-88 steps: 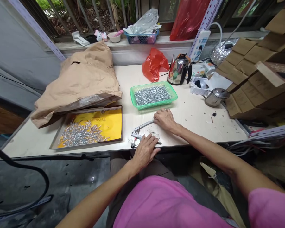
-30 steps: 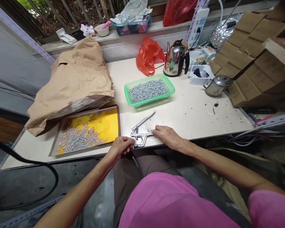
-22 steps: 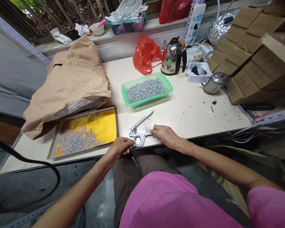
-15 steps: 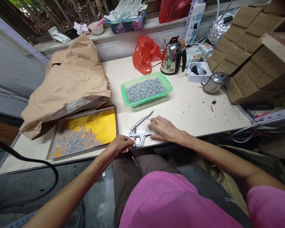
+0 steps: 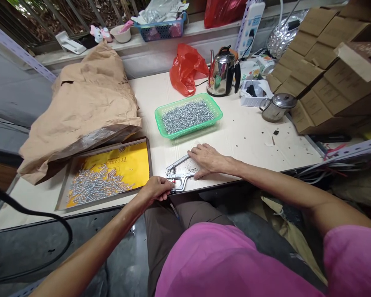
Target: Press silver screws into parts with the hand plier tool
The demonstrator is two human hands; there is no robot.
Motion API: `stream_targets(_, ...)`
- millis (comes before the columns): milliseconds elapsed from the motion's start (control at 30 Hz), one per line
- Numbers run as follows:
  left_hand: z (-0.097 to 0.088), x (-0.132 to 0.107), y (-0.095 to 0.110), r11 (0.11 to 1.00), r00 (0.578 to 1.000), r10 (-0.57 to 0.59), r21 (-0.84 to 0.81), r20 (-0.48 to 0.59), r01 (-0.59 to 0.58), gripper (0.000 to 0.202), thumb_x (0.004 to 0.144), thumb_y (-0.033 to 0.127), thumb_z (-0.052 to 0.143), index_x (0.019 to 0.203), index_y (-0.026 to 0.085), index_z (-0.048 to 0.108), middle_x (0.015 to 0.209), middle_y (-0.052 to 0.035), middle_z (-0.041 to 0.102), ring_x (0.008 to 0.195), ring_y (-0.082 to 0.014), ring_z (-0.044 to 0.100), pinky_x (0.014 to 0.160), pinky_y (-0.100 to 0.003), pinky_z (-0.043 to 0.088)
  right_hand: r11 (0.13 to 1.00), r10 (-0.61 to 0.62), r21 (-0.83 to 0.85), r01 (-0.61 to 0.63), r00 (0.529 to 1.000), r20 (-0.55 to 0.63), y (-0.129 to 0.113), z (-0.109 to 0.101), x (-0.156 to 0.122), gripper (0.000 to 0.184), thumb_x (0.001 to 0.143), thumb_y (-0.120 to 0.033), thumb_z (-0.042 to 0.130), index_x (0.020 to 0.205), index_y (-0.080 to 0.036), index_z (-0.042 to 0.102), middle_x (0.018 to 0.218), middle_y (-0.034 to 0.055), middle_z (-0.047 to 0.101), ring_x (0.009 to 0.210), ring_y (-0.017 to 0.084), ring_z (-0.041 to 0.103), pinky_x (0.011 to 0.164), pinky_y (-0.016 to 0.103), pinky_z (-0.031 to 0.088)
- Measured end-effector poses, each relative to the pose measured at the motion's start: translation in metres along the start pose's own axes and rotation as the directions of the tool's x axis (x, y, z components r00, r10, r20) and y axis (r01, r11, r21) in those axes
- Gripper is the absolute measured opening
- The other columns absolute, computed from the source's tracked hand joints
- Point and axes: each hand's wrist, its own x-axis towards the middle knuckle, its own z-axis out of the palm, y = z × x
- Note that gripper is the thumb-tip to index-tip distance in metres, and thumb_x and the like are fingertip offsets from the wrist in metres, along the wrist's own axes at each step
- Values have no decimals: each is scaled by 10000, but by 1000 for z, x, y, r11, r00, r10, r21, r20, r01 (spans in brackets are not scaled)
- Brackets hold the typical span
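Observation:
Hand pliers (image 5: 179, 176) with a coil spring between silver handles lie at the table's front edge, jaws to the left. My right hand (image 5: 206, 159) spans the handles at their right end, fingers over the upper handle and thumb at the lower one. My left hand (image 5: 159, 188) is closed in a pinch at the jaws, where a small red part shows. What sits between its fingertips is too small to make out. Left of it, small metal pins (image 5: 100, 185) lie heaped in a shallow tray (image 5: 149, 159). A green basket (image 5: 159, 128) behind the pliers holds many similar metal pieces.
A large brown paper bag (image 5: 83, 99) stands behind the tray. Toward the back are a red plastic bag (image 5: 187, 70), a kettle (image 5: 223, 74), a white basket (image 5: 250, 99) and a metal cup (image 5: 278, 108). Cardboard boxes (image 5: 330, 82) are stacked at the right.
My right hand has come down onto the pliers, its fingers now over the upper handle. That handle sits slightly lower. My left hand stays at the jaws. The view has shifted slightly.

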Motion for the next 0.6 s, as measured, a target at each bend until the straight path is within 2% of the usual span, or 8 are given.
stream_targets(67,3,-6,2,992,999,9,128,-50,-2,371,753,459,626,538,169,542,419,28,490,385,-96,458,438,-224,328,1000,3,-3,-3,1000,12,-4,-3,-4,673,690,-584,728,1113,-86,568,1086,162,589,1035,305,489,867,401,363)
stream_targets(133,9,-13,7,931,973,122,363,-195,-44,341,821,423,570,599,166,604,495,-11,557,477,-140,535,514,-258,381,1000,0,6,0,1000,14,-9,-4,-8,510,752,-503,716,1040,-101,591,1051,144,597,1010,276,501,853,375,358)
stream_targets(167,13,-15,9,869,935,238,487,-264,-84,310,846,397,550,663,166,643,584,-38,608,569,-168,583,569,-276,409,1000,-3,11,3,1000,7,-11,-4,-10,454,778,-473,703,1019,-104,595,1042,138,599,1001,265,505,854,369,353)
stream_targets(233,23,-16,16,701,803,517,684,-295,-200,229,868,354,544,847,174,685,829,-82,670,818,-223,617,703,-312,449,1000,-8,19,8,1000,-15,-14,-3,-14,405,811,-438,680,1016,-99,595,1043,136,597,1004,259,504,860,367,348)
stream_targets(300,31,-8,23,518,679,711,788,-183,-331,249,851,319,585,1044,176,651,1082,-113,647,1042,-262,557,842,-356,453,1000,5,30,-4,999,-32,-16,-2,-17,404,821,-417,672,1039,-87,589,1053,143,589,1021,265,496,855,368,355)
stream_targets(367,36,5,30,389,619,784,817,-51,-426,405,816,276,631,1200,164,569,1246,-131,581,1154,-276,490,939,-394,431,998,26,60,-24,999,-34,-18,-4,-20,434,817,-402,677,1087,-78,577,1087,155,573,1032,268,489,840,368,373)
stream_targets(500,33,27,40,323,638,767,817,70,-477,530,797,256,650,1291,149,490,1247,-139,563,1116,-274,502,944,-406,433,991,82,101,-85,996,28,-20,-13,-23,555,773,-406,719,1177,-64,552,1147,171,550,1044,280,484,823,362,403)
stream_targets(600,28,30,45,330,678,730,824,87,-461,456,788,292,675,1207,151,560,1122,-124,601,1042,-273,518,871,-385,452,989,107,91,-114,991,77,-21,-18,-23,449,802,-375,701,1114,-69,598,1115,163,574,1050,275,494,831,351,402)
